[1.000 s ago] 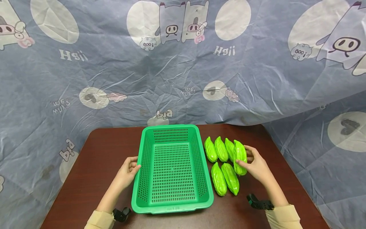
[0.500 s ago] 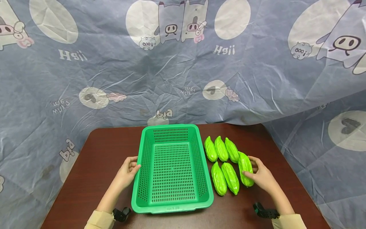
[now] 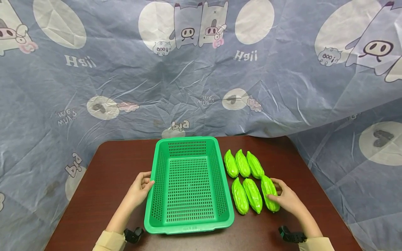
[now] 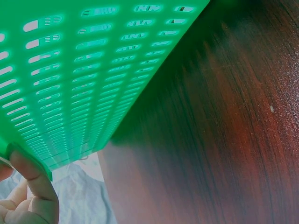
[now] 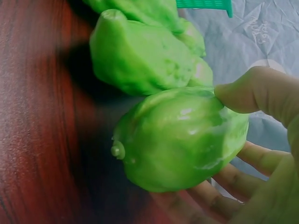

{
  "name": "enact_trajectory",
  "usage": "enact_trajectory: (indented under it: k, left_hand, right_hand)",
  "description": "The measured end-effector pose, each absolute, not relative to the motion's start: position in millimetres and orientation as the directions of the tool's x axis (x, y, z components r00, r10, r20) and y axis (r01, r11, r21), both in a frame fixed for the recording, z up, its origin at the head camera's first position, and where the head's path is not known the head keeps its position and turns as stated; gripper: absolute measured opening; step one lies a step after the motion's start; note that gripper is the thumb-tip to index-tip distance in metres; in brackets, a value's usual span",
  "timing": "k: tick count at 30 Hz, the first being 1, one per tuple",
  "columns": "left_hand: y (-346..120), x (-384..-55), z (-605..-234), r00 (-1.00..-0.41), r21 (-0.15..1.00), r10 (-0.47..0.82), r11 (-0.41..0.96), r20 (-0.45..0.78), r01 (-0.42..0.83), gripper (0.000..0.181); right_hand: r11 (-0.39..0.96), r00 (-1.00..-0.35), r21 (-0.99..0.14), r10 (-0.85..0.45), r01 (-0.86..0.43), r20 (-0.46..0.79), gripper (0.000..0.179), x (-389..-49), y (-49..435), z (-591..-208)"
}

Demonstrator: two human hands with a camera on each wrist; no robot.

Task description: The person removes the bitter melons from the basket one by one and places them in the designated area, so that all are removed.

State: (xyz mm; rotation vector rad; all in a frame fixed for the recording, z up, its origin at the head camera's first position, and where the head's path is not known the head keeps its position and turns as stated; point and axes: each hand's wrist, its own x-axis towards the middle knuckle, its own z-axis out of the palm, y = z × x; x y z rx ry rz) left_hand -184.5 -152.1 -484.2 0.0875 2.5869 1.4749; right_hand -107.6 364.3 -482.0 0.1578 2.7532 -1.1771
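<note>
A green plastic basket [image 3: 188, 229] with slotted walls stands mid-table in the head view. My left hand [image 3: 140, 188] grips its left rim, thumb on top and fingers curled below; the left wrist view shows the thumb against the basket wall [image 4: 103, 28]. To the right, my right hand [image 3: 287, 198] holds a bright green bitter melon [image 3: 269, 193] between thumb and fingers. In the right wrist view this bitter melon [image 5: 177, 140] has its stubby end toward the camera, low over the table. Its upper tip meets or overlaps a neighbouring bitter melon [image 3: 255, 164] in the back row.
Several more bitter melons lie right of the basket, such as one in the back row [image 3: 231, 164] and one in the front row [image 3: 240, 197]. The dark brown table [image 3: 106, 181] ends at a grey-blue printed cloth [image 3: 188, 80] behind.
My right hand has brought the bitter melon toward me and slightly right, from over the back row to the right end of the front row. The left hand and basket have stayed put.
</note>
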Motion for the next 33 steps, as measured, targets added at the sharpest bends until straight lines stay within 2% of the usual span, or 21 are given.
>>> enact_trajectory:
  k: [16, 33]
  left_hand:
    - [-152, -185, -484, -0.986, 0.856, 0.126, 0.516, -0.107, -0.027, 0.043]
    - [-152, -185, -485, -0.987, 0.859, 0.129, 0.512, -0.099, -0.019, 0.042]
  right_hand:
    - [0.687, -0.980, -0.710, 0.012, 0.153, -0.199, 0.076, -111, 368, -495]
    - [0.720, -0.964, -0.661, 0.044, 0.212, -0.262, 0.079, -117, 366, -505]
